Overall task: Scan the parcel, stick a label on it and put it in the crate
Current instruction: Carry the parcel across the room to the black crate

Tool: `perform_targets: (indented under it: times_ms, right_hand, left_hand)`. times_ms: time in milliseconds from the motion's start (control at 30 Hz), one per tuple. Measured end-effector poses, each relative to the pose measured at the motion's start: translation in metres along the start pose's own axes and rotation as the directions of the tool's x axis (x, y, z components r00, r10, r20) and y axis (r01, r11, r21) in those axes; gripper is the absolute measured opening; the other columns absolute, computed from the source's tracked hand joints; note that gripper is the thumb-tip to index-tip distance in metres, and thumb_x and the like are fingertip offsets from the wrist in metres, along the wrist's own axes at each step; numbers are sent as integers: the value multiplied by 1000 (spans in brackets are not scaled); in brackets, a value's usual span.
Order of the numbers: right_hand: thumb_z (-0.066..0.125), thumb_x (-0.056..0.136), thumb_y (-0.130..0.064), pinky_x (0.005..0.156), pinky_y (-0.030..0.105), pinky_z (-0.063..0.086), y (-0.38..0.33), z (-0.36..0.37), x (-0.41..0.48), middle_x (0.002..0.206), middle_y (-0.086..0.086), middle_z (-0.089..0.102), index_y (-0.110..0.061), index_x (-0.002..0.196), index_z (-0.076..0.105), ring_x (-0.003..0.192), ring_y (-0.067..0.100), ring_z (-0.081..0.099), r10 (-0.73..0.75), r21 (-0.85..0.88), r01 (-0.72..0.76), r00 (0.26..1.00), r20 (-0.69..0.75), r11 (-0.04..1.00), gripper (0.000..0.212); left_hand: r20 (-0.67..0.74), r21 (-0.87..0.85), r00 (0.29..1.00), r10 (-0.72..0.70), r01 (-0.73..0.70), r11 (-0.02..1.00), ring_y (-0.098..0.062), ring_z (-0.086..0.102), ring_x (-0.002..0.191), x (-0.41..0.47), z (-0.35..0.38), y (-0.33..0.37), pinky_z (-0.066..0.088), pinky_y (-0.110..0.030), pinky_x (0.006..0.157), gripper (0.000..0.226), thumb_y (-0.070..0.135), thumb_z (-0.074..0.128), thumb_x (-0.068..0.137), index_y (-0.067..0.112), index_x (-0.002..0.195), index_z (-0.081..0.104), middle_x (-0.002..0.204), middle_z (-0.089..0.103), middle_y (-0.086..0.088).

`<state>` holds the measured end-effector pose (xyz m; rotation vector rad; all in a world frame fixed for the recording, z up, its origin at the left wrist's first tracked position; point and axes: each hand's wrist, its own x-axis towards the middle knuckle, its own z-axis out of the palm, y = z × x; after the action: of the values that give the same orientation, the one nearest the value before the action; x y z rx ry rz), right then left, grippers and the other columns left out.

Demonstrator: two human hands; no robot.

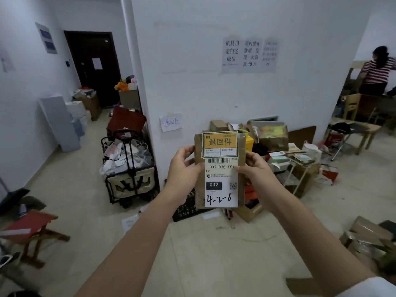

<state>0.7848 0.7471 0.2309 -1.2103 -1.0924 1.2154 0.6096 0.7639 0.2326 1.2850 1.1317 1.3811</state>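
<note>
The parcel (219,170) is held upright in the air, left hand (184,168) and right hand (254,166) gripping its sides; the yellow label (220,144) is already on, so only dropping it into the black crate (185,207) below seems left

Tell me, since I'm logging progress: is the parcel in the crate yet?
Out. Both the left hand and right hand hold the parcel upright above the black crate.
</note>
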Motion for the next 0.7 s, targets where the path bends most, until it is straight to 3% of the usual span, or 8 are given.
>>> perform_targets:
  times_ms: [167,300,467,567,633,700]
  right_hand:
    - [55,88,0,75,36,54,8,-11,66,109,-2,68,-23,131,45,100,18,65,7,-14,-8,998,-64,1000,50]
    - [59,87,-6,64,29,52,0,-6,134,111,-2,71,-25,133,48,92,15,68,-19,-52,15,996,-84,999,51]
    - [61,86,-4,45,13,50,-6,13,220,102,-5,72,-19,128,52,67,1,71,-36,-45,33,997,-66,998,45]
    - [60,87,-3,55,17,50,-8,24,264,108,-2,71,-22,130,51,82,8,70,-39,-43,36,997,-63,998,48]
    - [59,87,-2,67,28,53,-5,30,293,111,0,71,-22,132,51,93,15,68,-34,-27,32,997,-67,999,50]
    - [57,88,-1,67,28,52,-2,35,320,108,-2,70,-22,131,51,93,13,68,-29,-26,27,998,-58,999,48]
  left_hand:
    - [48,-4,999,8,-8,1000,-21,54,123,73,24,-27,51,-46,97,48,5,61,85,17,130,49,136,54,-2]
    - [64,-10,998,16,-15,1000,-19,53,124,142,27,-42,49,-47,99,50,10,62,86,20,133,49,136,54,1]
    - [64,-3,998,21,-21,1000,-18,56,120,232,16,-48,52,-46,95,48,13,62,86,21,132,50,130,59,3]
    - [64,-28,998,21,-20,999,-11,60,109,274,11,-52,56,-35,87,46,9,59,88,18,132,50,116,62,9]
    - [56,-32,998,11,-9,999,-11,60,110,298,8,-59,56,-31,84,44,8,58,89,18,131,50,121,61,6]
    - [37,-8,999,-6,6,1000,-15,59,115,323,5,-68,56,-33,86,43,9,58,89,20,130,51,130,57,3]
